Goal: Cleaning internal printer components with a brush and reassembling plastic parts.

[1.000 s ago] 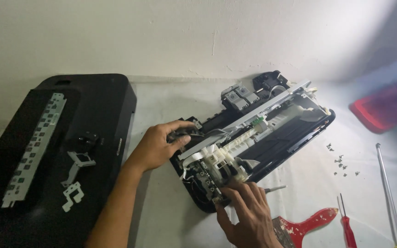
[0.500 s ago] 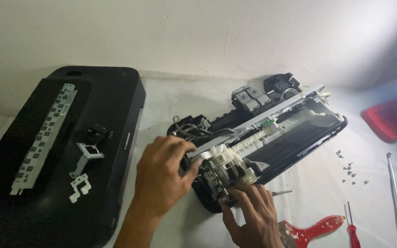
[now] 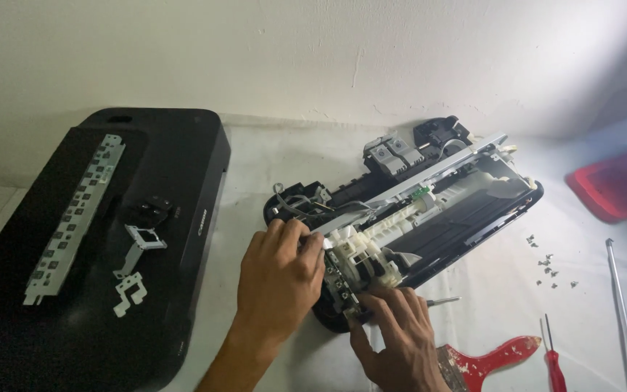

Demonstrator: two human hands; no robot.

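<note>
A dismantled printer chassis (image 3: 459, 210) lies tilted across the white-covered table, black base with white plastic gears and a metal rail exposed. My left hand (image 3: 277, 279) grips its near left end, fingers curled over the white gear block (image 3: 361, 254). Just below, my right hand (image 3: 397, 330) pinches the metal side plate at the chassis's lower corner. A small screwdriver shaft (image 3: 443, 300) pokes out beside my right fingers.
The black printer cover (image 3: 110, 239) lies at left with a long metal strip (image 3: 74, 218) and small white brackets (image 3: 136, 272) on it. A red-handled brush (image 3: 491, 359), red screwdriver (image 3: 554, 363), metal rod (image 3: 622, 312), loose screws (image 3: 546, 265) and a red tray (image 3: 618, 185) sit to the right.
My left hand has slid down from the chassis's upper left edge onto the white gear block, close to my right hand. The view has shifted slightly; the chassis stays put.
</note>
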